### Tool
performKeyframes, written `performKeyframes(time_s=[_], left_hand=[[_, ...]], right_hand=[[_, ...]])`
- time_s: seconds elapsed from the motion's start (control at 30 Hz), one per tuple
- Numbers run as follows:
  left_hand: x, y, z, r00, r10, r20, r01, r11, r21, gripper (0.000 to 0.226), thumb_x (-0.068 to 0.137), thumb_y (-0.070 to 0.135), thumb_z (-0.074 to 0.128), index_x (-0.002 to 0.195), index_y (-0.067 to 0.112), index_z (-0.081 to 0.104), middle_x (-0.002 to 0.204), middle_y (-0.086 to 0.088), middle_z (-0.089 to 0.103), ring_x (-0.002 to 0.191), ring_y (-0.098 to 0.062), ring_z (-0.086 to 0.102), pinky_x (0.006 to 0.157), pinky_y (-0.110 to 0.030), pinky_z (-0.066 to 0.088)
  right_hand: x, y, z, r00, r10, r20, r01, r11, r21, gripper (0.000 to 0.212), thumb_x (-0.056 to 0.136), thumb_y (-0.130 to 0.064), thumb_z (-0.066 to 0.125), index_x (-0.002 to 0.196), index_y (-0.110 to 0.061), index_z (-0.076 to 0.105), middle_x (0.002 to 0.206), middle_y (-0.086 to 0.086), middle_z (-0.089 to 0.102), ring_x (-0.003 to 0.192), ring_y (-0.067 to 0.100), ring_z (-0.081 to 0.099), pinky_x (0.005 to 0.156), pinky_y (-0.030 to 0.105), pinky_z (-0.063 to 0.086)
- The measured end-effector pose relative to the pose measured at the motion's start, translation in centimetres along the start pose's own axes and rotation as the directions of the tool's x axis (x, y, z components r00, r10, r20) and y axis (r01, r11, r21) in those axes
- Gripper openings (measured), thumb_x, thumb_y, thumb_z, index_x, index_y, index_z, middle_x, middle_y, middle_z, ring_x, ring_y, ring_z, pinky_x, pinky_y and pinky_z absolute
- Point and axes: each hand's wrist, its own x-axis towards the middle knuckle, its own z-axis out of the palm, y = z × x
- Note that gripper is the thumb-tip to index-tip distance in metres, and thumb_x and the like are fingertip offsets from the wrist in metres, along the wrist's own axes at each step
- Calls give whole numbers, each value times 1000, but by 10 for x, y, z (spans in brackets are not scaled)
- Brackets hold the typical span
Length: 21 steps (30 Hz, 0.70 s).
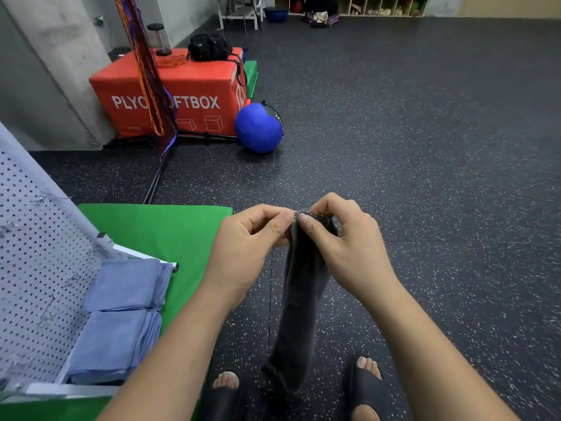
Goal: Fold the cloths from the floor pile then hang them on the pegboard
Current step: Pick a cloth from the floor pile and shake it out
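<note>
A dark grey cloth [299,302] hangs down in front of me, reaching towards my feet. My left hand [246,247] and my right hand [343,241] pinch its top edge side by side, fingertips almost touching. The white pegboard [39,268] leans at the left with several small metal hooks on it. Two folded blue cloths [124,314] rest along its lower ledge, one beyond the other. No floor pile is in view.
A green mat [158,229] lies under the pegboard's stand. Further back at the left stand a red plyo soft box [194,89] with a black bag on top, a blue ball [258,127] and hanging cords. Dark speckled rubber floor stretches to the right.
</note>
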Motion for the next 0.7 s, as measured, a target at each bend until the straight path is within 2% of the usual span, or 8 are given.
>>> performKeyframes(time_s=[0.1, 0.23, 0.33, 0.4, 0.47, 0.5, 0.6, 0.7], left_hand=[[-1, 3, 2, 1000, 7, 17, -6, 999, -54, 23, 82, 9, 85, 104, 10, 78, 98, -7, 81, 90, -12, 74, 82, -22, 58], [1, 4, -5, 999, 46, 28, -46, 999, 17, 19, 90, -4, 78, 105, 8, 77, 97, -4, 81, 91, -10, 74, 85, -20, 57], [5, 7, -16, 996, 88, 30, -90, 992, 90, 17, 94, -1, 76, 105, 12, 77, 97, 0, 79, 93, -11, 72, 89, -23, 56], [7, 10, -24, 993, 120, -8, -118, 986, 119, 19, 95, -1, 75, 104, 15, 77, 96, 3, 78, 92, -10, 71, 90, -23, 55], [9, 12, -30, 990, 140, -28, -134, 979, 151, 20, 95, -2, 74, 103, 17, 77, 95, 5, 78, 92, -8, 71, 91, -23, 56], [10, 12, -32, 989, 145, -31, -138, 975, 173, 21, 95, -2, 74, 102, 18, 76, 95, 6, 78, 92, -8, 71, 91, -23, 56], [12, 12, -39, 984, 165, -60, -147, 962, 230, 22, 97, -1, 73, 103, 20, 76, 94, 9, 76, 91, -6, 70, 89, -20, 54], [15, 14, -46, 975, 202, -97, -168, 946, 278, 22, 97, 0, 73, 104, 21, 76, 93, 11, 76, 91, -5, 70, 89, -19, 53]], right_hand=[[-1, -2, 1, 999, 10, -33, -9, 1000, 8, 20, 97, -40, 75, 86, -27, 65, 82, -17, 62, 91, 8, 58, 89, 46, 47], [1, 3, -5, 999, -17, 37, 17, 1000, -12, 24, 93, -49, 77, 84, -29, 67, 83, -14, 65, 89, 5, 58, 89, 45, 47], [6, 14, -19, 977, 34, 213, 1, 987, -163, 42, 84, -53, 83, 69, -25, 55, 71, -3, 58, 80, 10, 52, 80, 41, 40], [8, 24, -26, 962, 75, 262, 11, 950, -311, 45, 83, -53, 84, 68, -25, 52, 72, -6, 54, 81, 10, 41, 90, 42, 37], [8, 34, -28, 976, 43, 213, 42, 925, -379, 40, 83, -56, 82, 73, -26, 57, 77, -11, 54, 92, 9, 43, 104, 43, 31], [8, 37, -29, 987, 10, 161, 54, 920, -389, 39, 82, -56, 82, 75, -27, 58, 78, -13, 55, 96, 11, 45, 106, 41, 27], [9, 33, -32, 994, -105, -2, 95, 908, -408, 33, 85, -51, 81, 75, -27, 61, 78, -15, 56, 99, 16, 49, 102, 38, 22], [11, 25, -32, 983, -174, -66, 134, 908, -396, 28, 89, -47, 80, 79, -27, 63, 77, -15, 59, 98, 17, 51, 103, 43, 27]])
